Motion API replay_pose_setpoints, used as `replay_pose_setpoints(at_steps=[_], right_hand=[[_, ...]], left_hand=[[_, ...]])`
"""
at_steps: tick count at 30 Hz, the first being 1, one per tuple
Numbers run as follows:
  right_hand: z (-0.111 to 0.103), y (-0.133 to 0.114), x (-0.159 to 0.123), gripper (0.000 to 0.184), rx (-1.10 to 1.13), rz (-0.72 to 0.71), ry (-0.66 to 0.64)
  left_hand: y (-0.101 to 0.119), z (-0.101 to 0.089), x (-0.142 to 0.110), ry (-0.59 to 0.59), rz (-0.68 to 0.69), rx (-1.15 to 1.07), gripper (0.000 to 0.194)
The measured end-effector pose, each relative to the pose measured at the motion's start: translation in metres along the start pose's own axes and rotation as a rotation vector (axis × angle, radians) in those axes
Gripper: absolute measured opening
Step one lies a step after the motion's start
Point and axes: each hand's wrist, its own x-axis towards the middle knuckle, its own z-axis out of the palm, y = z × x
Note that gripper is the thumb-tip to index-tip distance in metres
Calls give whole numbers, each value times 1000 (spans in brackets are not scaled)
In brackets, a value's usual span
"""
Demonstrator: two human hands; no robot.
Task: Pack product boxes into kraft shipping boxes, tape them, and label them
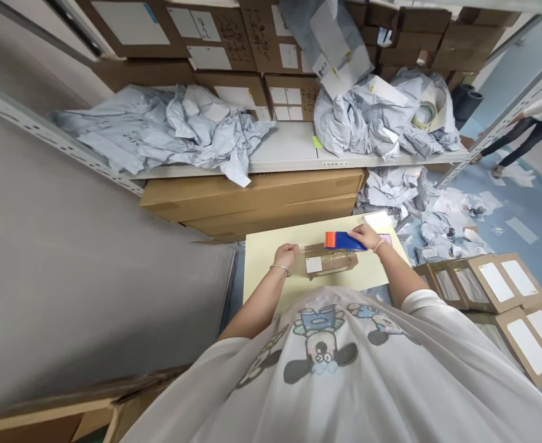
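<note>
Steadily, your right hand (pixel 366 236) grips a blue-and-orange tape dispenser (pixel 344 240) over the small cardboard box (pixel 332 264), which sits on the pale yellow tabletop (pixel 264 247). Your left hand (pixel 286 255), fingers closed, pinches clear tape (pixel 302 250) beside the box's left end.

1. A hand could pass over the table (pixel 258 261), left of the left hand (pixel 286 255).
2. The box (pixel 338 264) and tape dispenser (pixel 345 240) block the middle.
3. Cartons (pixel 261 198) and the shelf (pixel 293 144) stand in the way beyond.
</note>
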Motion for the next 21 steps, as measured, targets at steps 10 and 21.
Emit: replay_pose_setpoints(at_steps=[10,21], right_hand=[[-100,79,-45,75,-307,204,-74],[-104,85,-49,73,-402,227,-105]], left_hand=[[-46,-54,0,126,-119,-36,24],[-82,0,7,118,-168,30,19]])
